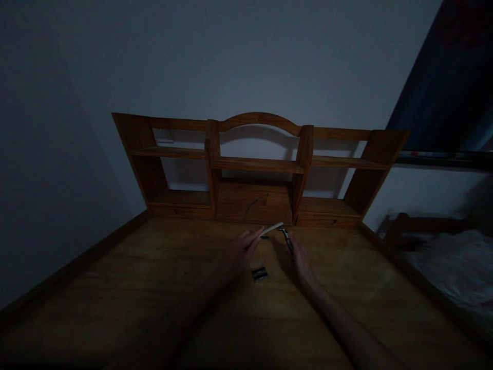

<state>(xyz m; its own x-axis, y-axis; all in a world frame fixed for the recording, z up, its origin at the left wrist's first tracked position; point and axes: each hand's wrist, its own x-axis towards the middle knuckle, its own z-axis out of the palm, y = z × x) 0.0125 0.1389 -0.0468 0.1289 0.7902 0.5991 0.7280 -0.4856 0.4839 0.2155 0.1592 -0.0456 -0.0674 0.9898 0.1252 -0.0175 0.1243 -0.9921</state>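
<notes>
no readable text, labels or numbers, scene too dark

— Count of items on the surface (pixel 115 288)?

— One wooden shelf unit (pixel 258 169) at the back. Two small dark pieces (pixel 260 273) lying side by side between my hands.

— Held items?

— Two: one pale flat strip (pixel 271 229) in my left hand (pixel 242 252), one dark metal tool (pixel 285 237) in my right hand (pixel 298 259).

— Hands in view?

— Two, both mine.

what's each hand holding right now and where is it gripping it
The left hand pinches a pale flat strip by its near end. The right hand grips a dark razor-like tool by its handle.
</notes>
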